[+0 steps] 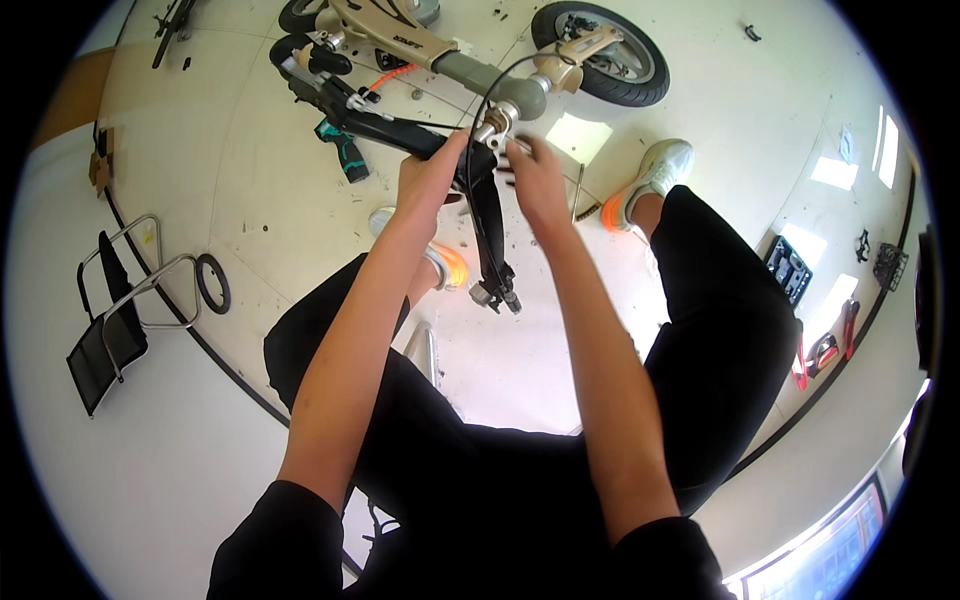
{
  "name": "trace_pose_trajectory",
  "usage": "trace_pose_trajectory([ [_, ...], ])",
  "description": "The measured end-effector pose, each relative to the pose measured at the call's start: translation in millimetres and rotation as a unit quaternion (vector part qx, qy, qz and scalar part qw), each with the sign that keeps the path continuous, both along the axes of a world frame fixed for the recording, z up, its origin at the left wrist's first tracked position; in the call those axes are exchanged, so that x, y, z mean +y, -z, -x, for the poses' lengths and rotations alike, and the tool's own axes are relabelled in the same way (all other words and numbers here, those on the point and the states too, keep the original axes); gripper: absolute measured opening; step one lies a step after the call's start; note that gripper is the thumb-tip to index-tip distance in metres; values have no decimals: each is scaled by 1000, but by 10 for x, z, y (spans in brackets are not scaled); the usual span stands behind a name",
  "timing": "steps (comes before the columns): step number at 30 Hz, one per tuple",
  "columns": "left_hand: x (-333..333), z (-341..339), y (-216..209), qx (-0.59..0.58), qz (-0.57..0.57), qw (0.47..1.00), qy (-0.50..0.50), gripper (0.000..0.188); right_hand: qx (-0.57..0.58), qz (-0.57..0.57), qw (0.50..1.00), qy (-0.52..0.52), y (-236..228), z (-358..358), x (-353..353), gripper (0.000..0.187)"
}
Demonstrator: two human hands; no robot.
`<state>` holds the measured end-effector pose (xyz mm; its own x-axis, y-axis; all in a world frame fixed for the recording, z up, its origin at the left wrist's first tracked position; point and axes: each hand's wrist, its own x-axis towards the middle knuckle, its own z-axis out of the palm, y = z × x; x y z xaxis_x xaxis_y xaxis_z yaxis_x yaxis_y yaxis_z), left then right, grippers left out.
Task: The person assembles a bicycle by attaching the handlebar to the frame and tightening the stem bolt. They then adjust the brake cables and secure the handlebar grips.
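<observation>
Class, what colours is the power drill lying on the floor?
The power drill is teal and black, shown in the head view.

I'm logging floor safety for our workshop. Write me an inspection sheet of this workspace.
Surface: pale tiled floor, small dark bits scattered on it.
Job's things: tan two-wheeler frame, black-tyred wheel, black bent handlebar, silver metal collar.
Clutter: teal-and-black cordless drill by the handlebar; dark rectangular tool case and red-handled hand tools at right.
Hands: left hand at the handlebar, fingers partly hidden; right hand beside the collar, blurred, contact unclear.
Cables: thin black cable arching past the collar; orange cord-like piece near the frame.
Surroundings: black chair with silver tubular frame, black ring beside it; lit screen lower right.
</observation>
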<state>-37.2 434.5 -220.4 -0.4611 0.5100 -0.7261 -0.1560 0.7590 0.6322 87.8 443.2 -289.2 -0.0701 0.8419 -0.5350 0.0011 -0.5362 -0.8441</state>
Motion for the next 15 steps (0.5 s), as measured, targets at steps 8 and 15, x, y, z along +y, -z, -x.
trace_pose_trajectory([
  [8, -76, 94, -237, -73, -233, 969, 42, 24, 277, 240, 930, 11, 410, 158, -825, 66],
  [15, -15, 144, -337, -114, -173, 978, 19, 23, 220, 182, 958, 34, 467, 176, -824, 50],
])
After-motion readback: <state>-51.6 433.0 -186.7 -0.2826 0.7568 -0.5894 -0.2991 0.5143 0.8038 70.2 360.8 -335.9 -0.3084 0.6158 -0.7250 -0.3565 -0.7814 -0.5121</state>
